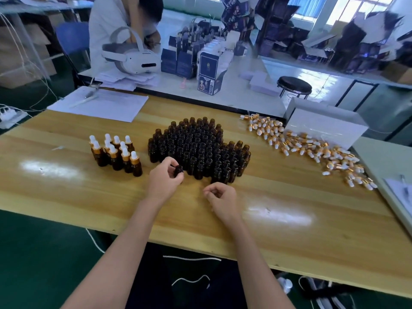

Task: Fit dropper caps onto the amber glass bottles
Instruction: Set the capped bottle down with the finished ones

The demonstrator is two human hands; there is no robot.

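Note:
A dense cluster of open amber bottles [198, 148] stands in the middle of the wooden table [289, 230]. My left hand [163, 179] grips one uncapped amber bottle [178, 170] at the cluster's near left edge. My right hand [220, 197] hovers just right of it with fingers curled; nothing shows in it. Several capped bottles [116, 152] with gold collars and white bulbs stand in a group to the left. A loose pile of gold-and-white dropper caps [307, 148] lies spread along the table's right side.
A white box [325, 123] sits behind the cap pile. Paper sheets [100, 103] lie at the back left. Beyond the table, a person [120, 25] stands by a white headset [131, 56] and dark cartons [189, 61]. A black stool [294, 85] stands further back.

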